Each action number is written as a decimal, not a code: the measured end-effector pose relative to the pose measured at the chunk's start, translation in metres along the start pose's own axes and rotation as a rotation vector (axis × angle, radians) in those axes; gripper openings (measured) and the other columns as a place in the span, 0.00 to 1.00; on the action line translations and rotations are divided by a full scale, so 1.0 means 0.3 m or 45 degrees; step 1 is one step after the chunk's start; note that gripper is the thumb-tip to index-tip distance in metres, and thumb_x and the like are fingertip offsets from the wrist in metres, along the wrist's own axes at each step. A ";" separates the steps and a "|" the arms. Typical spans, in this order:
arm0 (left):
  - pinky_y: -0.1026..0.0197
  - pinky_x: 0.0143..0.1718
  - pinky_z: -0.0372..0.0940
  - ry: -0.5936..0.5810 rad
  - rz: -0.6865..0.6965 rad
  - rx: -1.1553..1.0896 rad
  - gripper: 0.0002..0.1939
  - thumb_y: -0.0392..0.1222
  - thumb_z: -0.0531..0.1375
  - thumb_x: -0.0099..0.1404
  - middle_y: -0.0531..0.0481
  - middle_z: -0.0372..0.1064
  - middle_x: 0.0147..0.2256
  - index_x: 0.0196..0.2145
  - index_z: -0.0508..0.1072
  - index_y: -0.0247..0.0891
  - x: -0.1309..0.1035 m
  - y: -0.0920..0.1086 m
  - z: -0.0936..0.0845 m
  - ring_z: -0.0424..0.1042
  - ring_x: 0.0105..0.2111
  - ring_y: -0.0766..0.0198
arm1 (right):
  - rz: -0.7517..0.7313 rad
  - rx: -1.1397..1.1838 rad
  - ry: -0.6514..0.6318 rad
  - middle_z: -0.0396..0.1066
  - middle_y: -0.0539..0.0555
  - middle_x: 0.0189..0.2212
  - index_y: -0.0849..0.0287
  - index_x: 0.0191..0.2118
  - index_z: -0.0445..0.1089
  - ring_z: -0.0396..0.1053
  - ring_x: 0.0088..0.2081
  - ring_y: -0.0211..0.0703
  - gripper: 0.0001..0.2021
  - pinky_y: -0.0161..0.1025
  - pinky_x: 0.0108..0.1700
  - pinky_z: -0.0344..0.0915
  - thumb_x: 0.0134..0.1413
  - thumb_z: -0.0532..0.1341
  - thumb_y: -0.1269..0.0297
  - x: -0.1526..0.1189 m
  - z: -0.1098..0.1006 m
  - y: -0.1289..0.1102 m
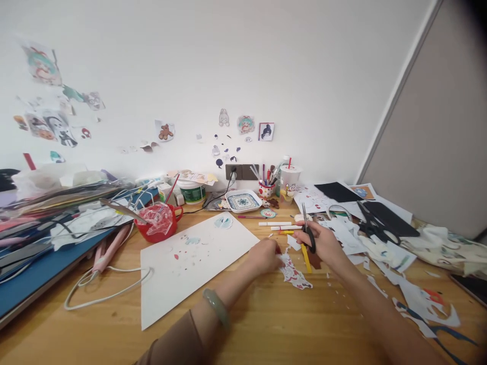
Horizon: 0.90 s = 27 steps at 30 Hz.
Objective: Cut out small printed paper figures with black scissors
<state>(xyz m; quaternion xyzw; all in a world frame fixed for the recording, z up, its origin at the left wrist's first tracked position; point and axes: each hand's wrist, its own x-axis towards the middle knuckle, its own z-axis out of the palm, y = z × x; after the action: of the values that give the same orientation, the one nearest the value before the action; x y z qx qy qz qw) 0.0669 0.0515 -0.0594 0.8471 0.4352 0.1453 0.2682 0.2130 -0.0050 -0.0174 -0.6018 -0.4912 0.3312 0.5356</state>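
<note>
Black-handled scissors point(310, 237) are in my right hand point(318, 240), fingers closed round the handles and blades pointing up and away. Left of it, my left hand point(267, 255) has its fingers bent together at the top of a cut paper piece with red and dark prints point(293, 272); its fingertips are partly hidden, and the paper seems to be pinched there. Between the hands lie a small white scrap point(293, 242) and a yellow strip point(306, 258). Beside the left forearm rests a large white sheet point(182, 274) with small coloured cutouts on it.
A red bowl point(157, 228) with crumpled plastic stands at the left, near a white cable point(110, 304). Behind are a patterned tray point(243, 201), a pen cup point(266, 189) and a drink cup point(289, 182). Paper scraps point(414, 294) and more scissors point(375, 223) lie right.
</note>
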 end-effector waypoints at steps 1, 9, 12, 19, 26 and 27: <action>0.59 0.31 0.59 -0.006 0.000 -0.028 0.11 0.41 0.62 0.42 0.45 0.69 0.31 0.27 0.72 0.37 0.004 0.004 0.003 0.67 0.31 0.55 | -0.003 0.002 0.002 0.69 0.47 0.19 0.60 0.38 0.66 0.67 0.24 0.39 0.17 0.33 0.25 0.60 0.38 0.64 0.63 0.001 -0.001 0.000; 0.65 0.26 0.58 0.067 -0.023 -0.404 0.09 0.43 0.59 0.47 0.52 0.66 0.25 0.26 0.68 0.36 -0.018 0.000 -0.001 0.65 0.25 0.65 | -0.083 -0.014 0.040 0.70 0.48 0.21 0.59 0.38 0.67 0.68 0.26 0.42 0.19 0.36 0.28 0.62 0.35 0.65 0.63 0.008 -0.002 0.019; 0.67 0.25 0.58 0.160 -0.142 -0.938 0.12 0.45 0.60 0.47 0.52 0.66 0.25 0.26 0.64 0.35 -0.058 -0.002 -0.037 0.65 0.25 0.67 | -0.137 0.004 0.133 0.70 0.49 0.26 0.58 0.39 0.65 0.68 0.31 0.44 0.21 0.38 0.35 0.63 0.34 0.66 0.63 0.017 -0.009 0.026; 0.67 0.30 0.60 0.591 -0.376 -1.839 0.21 0.43 0.66 0.41 0.50 0.67 0.31 0.29 0.60 0.37 -0.136 0.042 -0.091 0.66 0.29 0.69 | -0.065 0.120 0.071 0.68 0.51 0.28 0.58 0.39 0.61 0.68 0.30 0.43 0.20 0.34 0.26 0.63 0.38 0.64 0.57 -0.029 0.050 -0.011; 0.66 0.33 0.60 0.284 -0.260 -1.902 0.17 0.47 0.63 0.45 0.50 0.67 0.34 0.32 0.67 0.37 -0.219 0.116 -0.034 0.66 0.35 0.66 | -0.066 0.277 -0.069 0.62 0.46 0.21 0.59 0.31 0.64 0.61 0.23 0.35 0.11 0.30 0.24 0.59 0.40 0.63 0.62 -0.116 0.128 -0.077; 0.66 0.33 0.60 0.254 -0.253 -1.854 0.17 0.47 0.64 0.45 0.50 0.67 0.34 0.31 0.67 0.36 -0.227 0.119 -0.039 0.66 0.35 0.66 | -0.070 0.270 -0.035 0.61 0.44 0.20 0.58 0.31 0.64 0.58 0.21 0.33 0.11 0.29 0.22 0.56 0.40 0.64 0.62 -0.113 0.119 -0.079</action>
<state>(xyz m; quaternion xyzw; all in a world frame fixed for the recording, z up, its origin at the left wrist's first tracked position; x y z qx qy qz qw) 0.0454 -0.0171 -0.0300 0.3942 0.3254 0.4485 0.7332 0.1644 -0.0269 -0.0061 -0.5234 -0.4770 0.3747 0.5985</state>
